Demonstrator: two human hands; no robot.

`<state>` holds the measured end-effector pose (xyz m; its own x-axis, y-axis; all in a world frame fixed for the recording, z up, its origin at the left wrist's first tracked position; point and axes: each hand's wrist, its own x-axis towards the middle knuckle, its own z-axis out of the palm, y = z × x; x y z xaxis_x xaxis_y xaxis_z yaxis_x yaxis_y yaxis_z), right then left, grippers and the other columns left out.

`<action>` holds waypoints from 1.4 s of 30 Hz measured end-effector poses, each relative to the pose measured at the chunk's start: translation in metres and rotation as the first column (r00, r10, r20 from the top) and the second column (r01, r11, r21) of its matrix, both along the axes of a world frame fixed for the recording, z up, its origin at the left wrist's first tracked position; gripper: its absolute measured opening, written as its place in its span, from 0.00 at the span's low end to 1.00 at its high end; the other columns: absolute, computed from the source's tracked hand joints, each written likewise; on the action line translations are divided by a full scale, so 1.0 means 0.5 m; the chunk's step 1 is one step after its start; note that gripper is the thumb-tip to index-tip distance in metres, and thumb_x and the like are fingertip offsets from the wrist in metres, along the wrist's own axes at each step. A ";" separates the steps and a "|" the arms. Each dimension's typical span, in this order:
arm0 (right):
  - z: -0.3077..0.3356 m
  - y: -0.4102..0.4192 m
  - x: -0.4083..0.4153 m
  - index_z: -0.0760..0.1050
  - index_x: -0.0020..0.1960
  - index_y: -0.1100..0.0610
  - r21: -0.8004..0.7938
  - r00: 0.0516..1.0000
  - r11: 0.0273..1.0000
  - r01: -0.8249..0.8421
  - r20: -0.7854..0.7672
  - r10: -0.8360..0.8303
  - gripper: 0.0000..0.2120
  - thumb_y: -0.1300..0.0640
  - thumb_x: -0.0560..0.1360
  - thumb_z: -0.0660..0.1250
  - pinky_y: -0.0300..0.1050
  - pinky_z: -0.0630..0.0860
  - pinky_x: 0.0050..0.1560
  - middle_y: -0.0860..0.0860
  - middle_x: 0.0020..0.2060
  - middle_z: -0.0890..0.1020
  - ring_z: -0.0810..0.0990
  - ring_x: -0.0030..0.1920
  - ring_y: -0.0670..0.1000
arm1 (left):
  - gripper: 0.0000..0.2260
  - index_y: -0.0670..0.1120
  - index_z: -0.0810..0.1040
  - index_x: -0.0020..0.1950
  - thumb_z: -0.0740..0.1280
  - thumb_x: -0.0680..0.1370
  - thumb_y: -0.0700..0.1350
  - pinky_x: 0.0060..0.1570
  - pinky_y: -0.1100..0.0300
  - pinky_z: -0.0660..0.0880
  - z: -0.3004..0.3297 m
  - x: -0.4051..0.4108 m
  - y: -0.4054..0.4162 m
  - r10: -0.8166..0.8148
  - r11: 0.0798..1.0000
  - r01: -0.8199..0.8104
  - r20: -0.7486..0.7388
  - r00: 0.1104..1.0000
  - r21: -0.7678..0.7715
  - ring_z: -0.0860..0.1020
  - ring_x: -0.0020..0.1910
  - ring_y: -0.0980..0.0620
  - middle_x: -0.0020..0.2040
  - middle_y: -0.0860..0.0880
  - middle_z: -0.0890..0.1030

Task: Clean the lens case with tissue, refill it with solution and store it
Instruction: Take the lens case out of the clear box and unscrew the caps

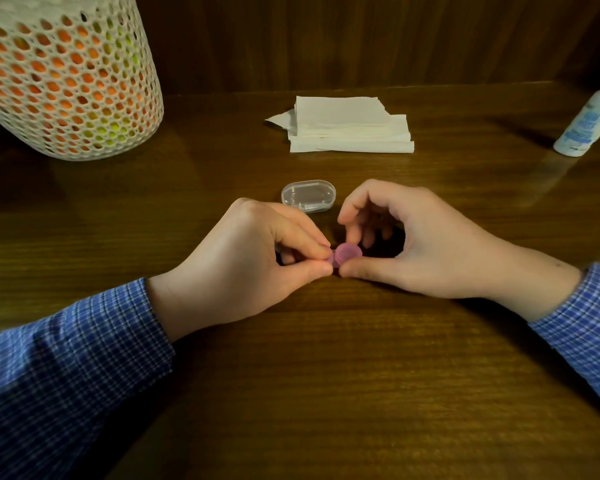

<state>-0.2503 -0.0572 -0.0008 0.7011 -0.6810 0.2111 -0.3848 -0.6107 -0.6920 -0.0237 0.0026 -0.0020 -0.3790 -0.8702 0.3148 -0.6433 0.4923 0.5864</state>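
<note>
A small pink lens case (346,253) is held just above the wooden table (326,375) between both hands. My left hand (257,268) pinches its left end with thumb and forefinger. My right hand (413,244) grips the round pink cap on the right end with thumb and curled fingers. Most of the case is hidden by my fingers. A clear plastic oval box (308,196) lies just behind the hands. Further back lies a stack of white tissues (347,126). At the far right edge a white solution bottle (589,123) with a blue label stands leaning.
A white mesh basket (66,77) with orange and green contents stands at the back left. A dark wooden wall panel rises behind the table. Blue checked sleeves cover both forearms.
</note>
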 end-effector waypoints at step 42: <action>-0.004 -0.004 -0.003 0.81 0.49 0.51 0.004 0.998 0.998 -0.065 -0.007 0.065 0.10 0.51 0.71 0.78 0.42 0.79 0.46 0.44 0.46 0.81 0.80 0.47 0.50 | 0.06 0.50 0.89 0.51 0.76 0.75 0.46 0.42 0.64 0.81 -0.003 0.001 -0.004 -0.016 1.000 0.016 -0.010 1.000 -0.002 0.84 0.47 0.60 0.50 0.57 0.86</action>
